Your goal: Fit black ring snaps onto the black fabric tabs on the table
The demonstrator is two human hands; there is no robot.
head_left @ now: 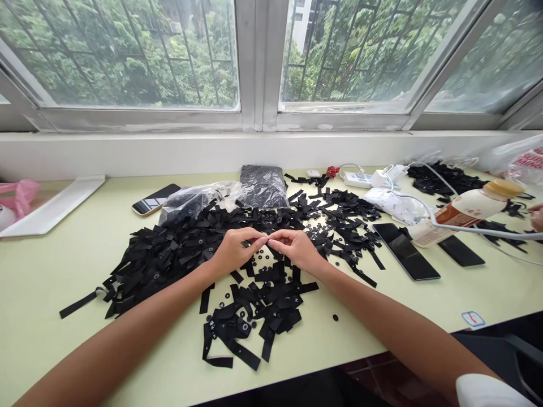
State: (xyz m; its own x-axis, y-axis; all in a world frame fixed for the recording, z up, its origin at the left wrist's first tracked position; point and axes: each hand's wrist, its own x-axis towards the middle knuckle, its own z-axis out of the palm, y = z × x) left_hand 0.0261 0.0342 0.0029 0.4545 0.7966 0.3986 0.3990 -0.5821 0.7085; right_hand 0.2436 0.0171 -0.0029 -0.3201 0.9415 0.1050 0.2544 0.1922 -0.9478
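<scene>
My left hand and my right hand meet above the middle of the table, thumbs and forefingers pinched tip to tip. Something tiny and pale shows between the fingertips, too small to name. Under and around them lie short black fabric strips, heaped mostly to the left. Nearer to me is a smaller group of black strips, some carrying round snap fasteners. Loose small clear and black round pieces are scattered just right of my hands, beside another spread of strips.
Behind the heap are a clear plastic bag and a black packet. A phone lies left, a white tray farther left. To the right are a dark phone, a tilted bottle, a power strip and another person's hand.
</scene>
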